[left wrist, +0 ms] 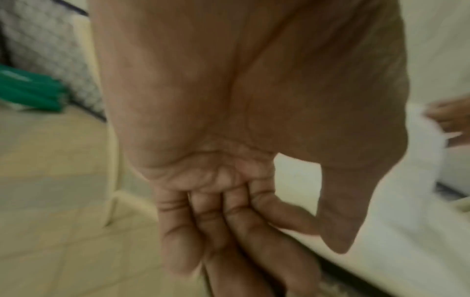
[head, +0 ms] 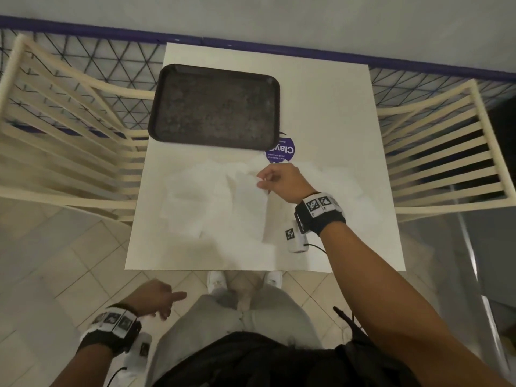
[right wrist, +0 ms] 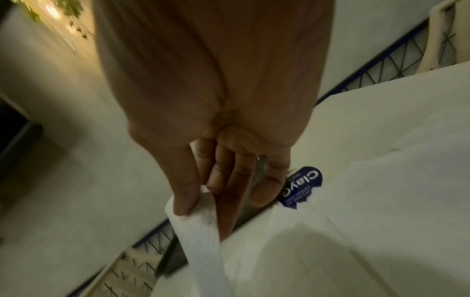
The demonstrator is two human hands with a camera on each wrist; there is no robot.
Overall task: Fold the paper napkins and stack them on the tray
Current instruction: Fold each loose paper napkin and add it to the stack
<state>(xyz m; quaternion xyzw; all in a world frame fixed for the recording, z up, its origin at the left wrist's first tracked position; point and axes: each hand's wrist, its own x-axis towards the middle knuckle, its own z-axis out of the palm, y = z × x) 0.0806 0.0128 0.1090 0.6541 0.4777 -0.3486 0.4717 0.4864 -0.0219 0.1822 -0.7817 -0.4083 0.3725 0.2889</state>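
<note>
Several white paper napkins (head: 215,199) lie spread and overlapping across the middle of the white table (head: 321,107). My right hand (head: 265,180) pinches the upper edge of one napkin (right wrist: 198,229) between thumb and fingers and lifts it off the table. An empty dark brown tray (head: 215,107) sits at the far left of the table. My left hand (head: 167,303) hangs below the table's near edge, over the floor, fingers relaxed and holding nothing; the left wrist view shows its bare palm (left wrist: 229,120).
A round purple sticker (head: 282,150) marks the table just right of the tray's near corner. Cream slatted chairs (head: 69,135) stand left and right (head: 446,152) of the table. A blue-railed mesh fence (head: 111,54) runs behind. Tiled floor lies beneath me.
</note>
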